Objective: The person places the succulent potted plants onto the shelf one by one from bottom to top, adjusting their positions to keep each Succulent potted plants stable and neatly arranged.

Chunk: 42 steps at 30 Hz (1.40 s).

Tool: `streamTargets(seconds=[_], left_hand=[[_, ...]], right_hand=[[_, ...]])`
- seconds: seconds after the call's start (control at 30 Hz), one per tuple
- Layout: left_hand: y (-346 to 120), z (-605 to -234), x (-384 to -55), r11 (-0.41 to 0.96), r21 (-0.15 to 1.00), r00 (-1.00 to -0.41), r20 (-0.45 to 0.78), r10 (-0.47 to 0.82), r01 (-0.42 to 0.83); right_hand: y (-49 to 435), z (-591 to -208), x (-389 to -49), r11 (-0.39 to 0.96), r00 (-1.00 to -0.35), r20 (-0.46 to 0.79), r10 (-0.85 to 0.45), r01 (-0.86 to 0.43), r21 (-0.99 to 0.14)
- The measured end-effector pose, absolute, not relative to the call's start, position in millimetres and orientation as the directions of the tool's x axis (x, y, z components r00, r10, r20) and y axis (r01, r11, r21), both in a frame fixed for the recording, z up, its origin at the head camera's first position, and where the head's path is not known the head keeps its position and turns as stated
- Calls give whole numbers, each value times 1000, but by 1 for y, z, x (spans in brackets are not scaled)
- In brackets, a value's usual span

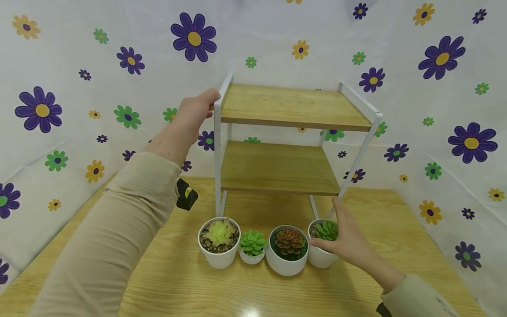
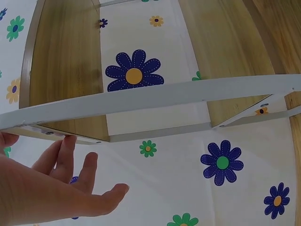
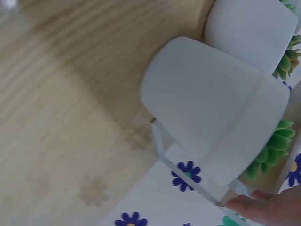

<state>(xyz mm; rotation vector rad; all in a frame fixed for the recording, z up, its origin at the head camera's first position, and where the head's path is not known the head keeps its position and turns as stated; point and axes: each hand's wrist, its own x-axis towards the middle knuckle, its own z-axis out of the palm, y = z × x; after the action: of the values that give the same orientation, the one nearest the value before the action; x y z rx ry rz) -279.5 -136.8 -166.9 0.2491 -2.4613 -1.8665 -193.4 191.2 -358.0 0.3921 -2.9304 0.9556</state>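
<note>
A two-tier shelf rack [image 1: 293,105] with wooden boards and a white frame stands on the table. My left hand [image 1: 194,114] grips its upper left corner. In the left wrist view, a fingertip of that hand [image 2: 61,183] touches below the white side rail [image 2: 155,96], other fingers spread. My right hand [image 1: 352,242] is at the rightmost white pot [image 1: 321,259], which holds a green succulent [image 1: 326,230]. Its thumb lies across the pot's rim, and its straight index finger points up by the rack's right front leg. The right wrist view shows this pot [image 3: 207,99] upright on the table.
Left of that pot, in a row before the rack, stand a reddish succulent's pot [image 1: 287,265], a small green succulent [image 1: 252,242] and a yellow-green succulent's pot [image 1: 219,259]. Flower-printed cloth [image 1: 277,26] surrounds the wooden table [image 1: 178,286].
</note>
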Motion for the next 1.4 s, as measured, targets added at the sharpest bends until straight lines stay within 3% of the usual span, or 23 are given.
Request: streamTargets(seconds=[0.2,0.5,0.73,0.93,1.13,1.4], left_hand=[[-136,-165,-280,318,942,-987,-63,-149,-108],[-137,-165,-275,418,902,-991,-65,-115,-108],[-139,-166,-277,364,921,-988,-105,-115,-141],[-136,-166,-279,302,941,-984,-121,-133,-156],[-134,-167,-281,255,957,-985,-102,-142,-136],[-134,-170,-281,223,966,-981,-89,-171,-127]], right_hand=[[204,-369,-191,698,-974,17,-225,-174,-694],[213,-385,-189,677,-972,-59,-229,-116,-726],[213,-396,-190,681,-978,-137,-161,-10,-732],[217,-400,-190,720,-988,-118,-97,12,-694],[229,-384,-184,720,-991,-102,-89,7,-694],[221,-326,-176,670,-987,5,-162,-114,-733]])
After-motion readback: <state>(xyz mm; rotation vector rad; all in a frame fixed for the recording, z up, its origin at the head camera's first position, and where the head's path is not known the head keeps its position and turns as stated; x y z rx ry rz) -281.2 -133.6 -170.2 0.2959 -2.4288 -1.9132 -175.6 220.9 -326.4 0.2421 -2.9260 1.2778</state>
